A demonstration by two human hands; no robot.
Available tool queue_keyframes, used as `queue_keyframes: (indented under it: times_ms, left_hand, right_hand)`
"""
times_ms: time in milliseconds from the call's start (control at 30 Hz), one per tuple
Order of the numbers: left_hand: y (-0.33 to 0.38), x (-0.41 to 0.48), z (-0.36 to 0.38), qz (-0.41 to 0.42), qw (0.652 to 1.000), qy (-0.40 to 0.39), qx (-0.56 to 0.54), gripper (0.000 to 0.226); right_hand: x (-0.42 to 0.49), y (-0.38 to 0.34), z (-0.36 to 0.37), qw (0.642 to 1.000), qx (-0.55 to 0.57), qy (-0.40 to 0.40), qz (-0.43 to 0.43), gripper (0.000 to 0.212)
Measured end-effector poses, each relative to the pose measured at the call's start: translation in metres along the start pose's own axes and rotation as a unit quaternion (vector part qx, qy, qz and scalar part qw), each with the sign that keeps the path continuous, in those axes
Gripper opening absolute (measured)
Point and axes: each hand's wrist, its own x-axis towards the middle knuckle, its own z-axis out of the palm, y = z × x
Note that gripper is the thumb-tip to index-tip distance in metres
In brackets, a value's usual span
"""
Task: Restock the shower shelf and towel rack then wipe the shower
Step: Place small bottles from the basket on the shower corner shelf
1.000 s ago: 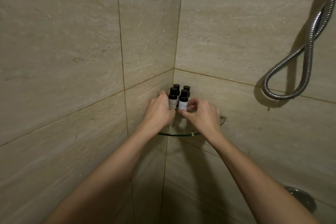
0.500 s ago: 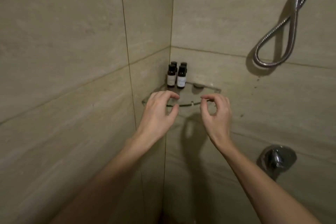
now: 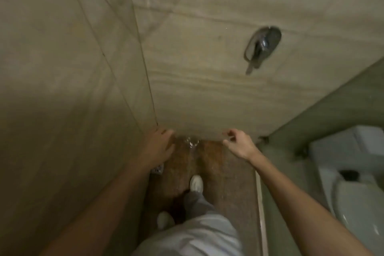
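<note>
Left hand (image 3: pixel 159 147) and right hand (image 3: pixel 239 145) hang loosely curled, empty — shower wall (image 3: pixel 207 89) dead ahead, left nearer its corner.

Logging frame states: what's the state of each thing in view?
left hand: relaxed, holds nothing.
right hand: fingers loosely curled, holds nothing.
shower handle: on wall, untouched; setting blurred.
toilet: lid looks down, blurred.
floor: glistening patch at the wall's foot.
</note>
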Motion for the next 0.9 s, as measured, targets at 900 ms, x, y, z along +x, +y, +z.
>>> queue_keyframes:
  times_ms: [900]
  left_hand:
    - [0.169,-0.146,0.231,-0.025,0.903,-0.423,0.074,0.03]
  right_hand:
    - [-0.463,0.343,0.24,0.809,0.349,0.047,0.472,0.021]
